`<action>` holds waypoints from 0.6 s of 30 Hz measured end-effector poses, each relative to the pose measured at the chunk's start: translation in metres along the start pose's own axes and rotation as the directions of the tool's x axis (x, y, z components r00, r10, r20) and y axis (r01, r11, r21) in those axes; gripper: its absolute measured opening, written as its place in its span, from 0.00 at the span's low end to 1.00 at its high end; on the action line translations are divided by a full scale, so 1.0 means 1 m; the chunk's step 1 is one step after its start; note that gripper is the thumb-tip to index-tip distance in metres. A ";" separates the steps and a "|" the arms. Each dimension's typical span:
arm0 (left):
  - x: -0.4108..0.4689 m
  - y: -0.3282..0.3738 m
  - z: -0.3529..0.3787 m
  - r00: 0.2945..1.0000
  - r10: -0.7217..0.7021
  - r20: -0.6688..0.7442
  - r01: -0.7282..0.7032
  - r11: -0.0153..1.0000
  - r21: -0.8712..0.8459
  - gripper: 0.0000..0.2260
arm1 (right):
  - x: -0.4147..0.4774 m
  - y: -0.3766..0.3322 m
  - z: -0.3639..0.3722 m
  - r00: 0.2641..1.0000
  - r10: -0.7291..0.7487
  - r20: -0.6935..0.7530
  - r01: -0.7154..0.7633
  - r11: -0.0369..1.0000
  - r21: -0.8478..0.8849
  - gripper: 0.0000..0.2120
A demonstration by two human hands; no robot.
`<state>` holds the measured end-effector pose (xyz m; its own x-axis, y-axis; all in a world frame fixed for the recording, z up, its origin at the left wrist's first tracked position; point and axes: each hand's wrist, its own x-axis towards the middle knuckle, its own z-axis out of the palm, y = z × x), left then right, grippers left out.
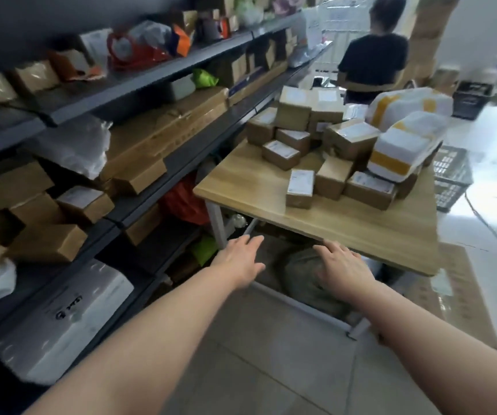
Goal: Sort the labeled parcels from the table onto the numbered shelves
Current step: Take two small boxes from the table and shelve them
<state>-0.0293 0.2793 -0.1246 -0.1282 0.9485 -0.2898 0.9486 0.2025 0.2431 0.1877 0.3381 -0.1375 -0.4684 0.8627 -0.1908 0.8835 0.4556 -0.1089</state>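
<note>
Both arms reach toward the near edge of the bench point(361, 232), and neither carries anything. The left hand point(238, 262) hovers with its fingers point(251, 241) straight and slightly spread, and the right hand point(344, 269) sits just below the bench edge with its fingers point(335, 250) loosely extended, released. The parcels point(283, 152) lie in a heap on the far half of the bench, brown labelled boxes stacked on one another, with two white bags point(402, 145) taped in yellow resting on the right of the pile. The shelves point(151, 74) to the left hold many boxes and bags, though which came from this bench cannot be told, and no shelf numbers are readable. Judging by the heap, most of the sorting is left, and the next parcel is not yet picked.
</note>
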 end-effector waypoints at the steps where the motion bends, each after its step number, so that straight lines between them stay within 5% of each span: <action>1: 0.016 0.002 -0.005 1.000 0.030 0.004 -0.031 0.999 0.008 0.29 | 0.005 0.006 -0.003 0.999 0.039 -0.017 -0.039 0.999 0.004 0.28; 9: 0.104 0.031 -0.007 0.979 0.182 0.088 -0.184 0.983 0.017 0.30 | 0.033 0.057 -0.002 0.964 0.266 0.025 -0.267 0.962 0.057 0.26; 18: 0.208 0.064 -0.010 0.990 0.105 0.097 -0.108 0.994 0.021 0.32 | 0.132 0.122 -0.009 0.966 0.237 0.101 -0.248 0.962 0.110 0.27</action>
<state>0.0021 0.4917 -0.1601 0.0011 0.9364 -0.3508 0.9628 0.0937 0.2533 0.2332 0.5095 -0.1676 -0.2435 0.9194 -0.3089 0.9657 0.2003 -0.1652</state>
